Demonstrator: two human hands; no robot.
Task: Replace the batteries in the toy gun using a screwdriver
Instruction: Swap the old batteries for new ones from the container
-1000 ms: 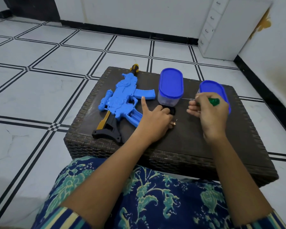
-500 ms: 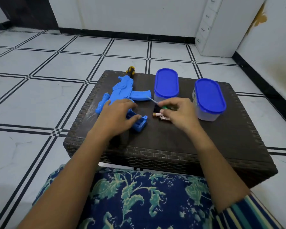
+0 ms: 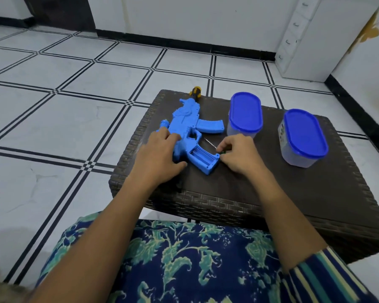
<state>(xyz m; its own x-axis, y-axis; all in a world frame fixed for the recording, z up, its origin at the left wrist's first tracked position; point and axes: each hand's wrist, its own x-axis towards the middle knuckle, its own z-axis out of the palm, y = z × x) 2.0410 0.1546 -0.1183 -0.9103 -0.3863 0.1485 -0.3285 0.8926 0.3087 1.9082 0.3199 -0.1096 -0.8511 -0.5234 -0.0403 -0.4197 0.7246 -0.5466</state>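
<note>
Left hand (image 3: 160, 154) presses flat on toy gun (image 3: 184, 119); right hand (image 3: 239, 154) pinches screwdriver (image 3: 209, 142) alongside.

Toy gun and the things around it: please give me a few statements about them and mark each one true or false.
1. The toy gun lies on the brown table. True.
2. Its battery compartment is covered. False: it is open.
3. Both containers have blue lids on. True.
4. The containers stand left of the gun. False: they stand right of it.
5. The green-handled screwdriver lies beyond the containers. False: it is beside the compartment.
</note>
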